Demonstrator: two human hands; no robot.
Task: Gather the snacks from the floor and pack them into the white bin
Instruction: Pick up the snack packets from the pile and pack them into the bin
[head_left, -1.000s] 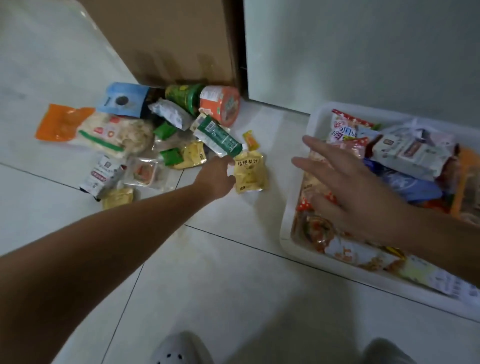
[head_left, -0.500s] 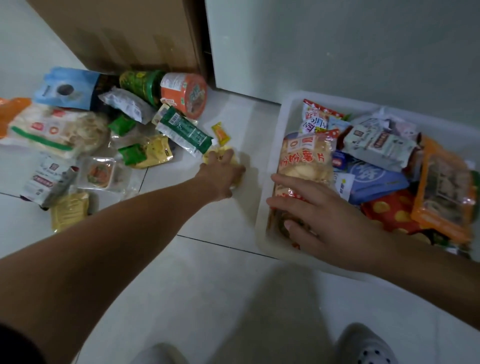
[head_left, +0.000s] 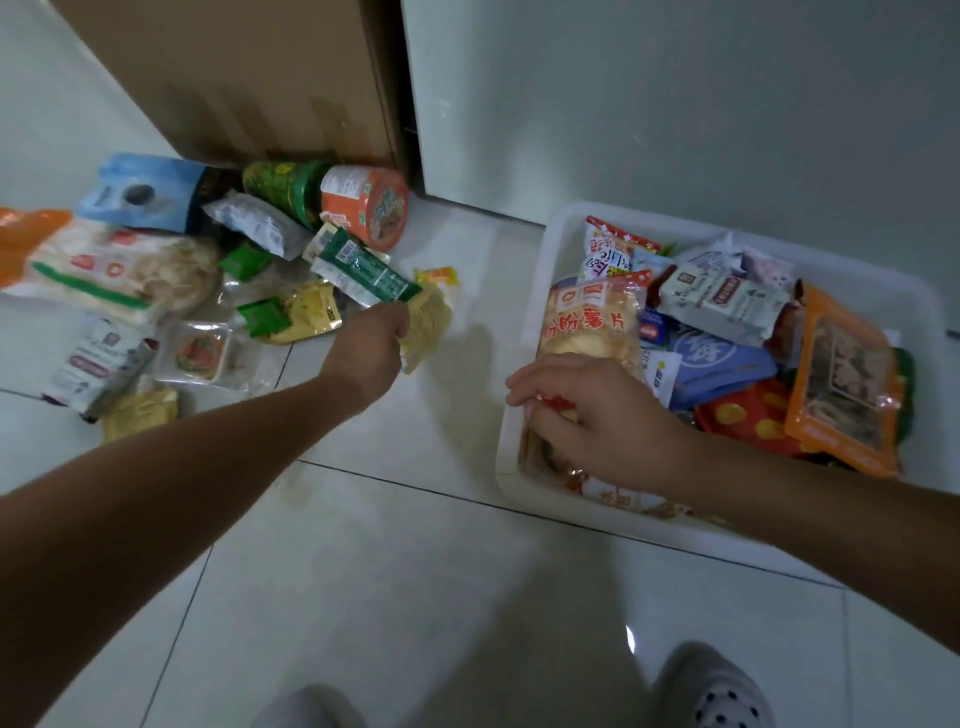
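Left hand (head_left: 371, 349) tight round a yellow packet (head_left: 430, 319); right hand (head_left: 597, 418), seemingly, pinching a chip bag (head_left: 589, 325) in the white bin (head_left: 511, 452).

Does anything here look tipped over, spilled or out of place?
Yes: the orange cup and the green cup lie on their sides on the floor, at the foot of the brown panel. No spill or tear shows.
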